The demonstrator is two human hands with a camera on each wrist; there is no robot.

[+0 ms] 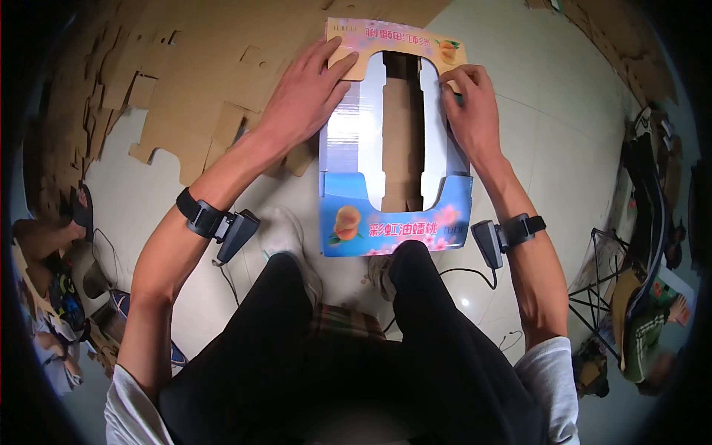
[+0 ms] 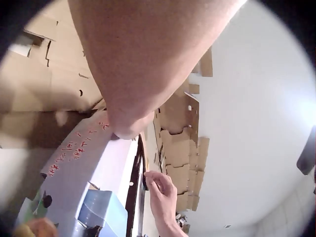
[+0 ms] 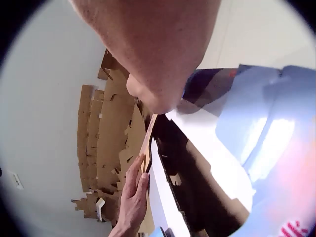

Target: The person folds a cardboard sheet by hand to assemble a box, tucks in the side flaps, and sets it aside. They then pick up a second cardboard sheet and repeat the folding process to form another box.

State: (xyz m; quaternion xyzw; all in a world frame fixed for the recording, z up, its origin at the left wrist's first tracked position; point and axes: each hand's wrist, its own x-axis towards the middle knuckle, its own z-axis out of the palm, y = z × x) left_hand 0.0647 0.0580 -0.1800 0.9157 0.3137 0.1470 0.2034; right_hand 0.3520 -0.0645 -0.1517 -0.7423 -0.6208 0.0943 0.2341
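Observation:
A printed cardboard fruit box [image 1: 400, 241] stands between the lower legs, with a blue end nearer the body and an orange-yellow end farther off. A long opening in its top shows the brown inside. My left hand [image 1: 302, 93] rests on the far left corner, its fingers laid out over the yellow panel. At the far right corner my right hand [image 1: 475, 111] pinches the box edge, fingers bent and thumb close to the opening. The right wrist view also shows the left hand [image 3: 132, 202] along the box's side. The left wrist view shows the right hand [image 2: 163, 197] across the opening.
Flattened brown cardboard [image 1: 200, 67] covers the floor at the far left, with a cut piece [image 1: 167, 137] near the box. Shoes [image 1: 285, 237] stand close to the box's near end. Other people and a black folding frame [image 1: 597, 274] are at the sides.

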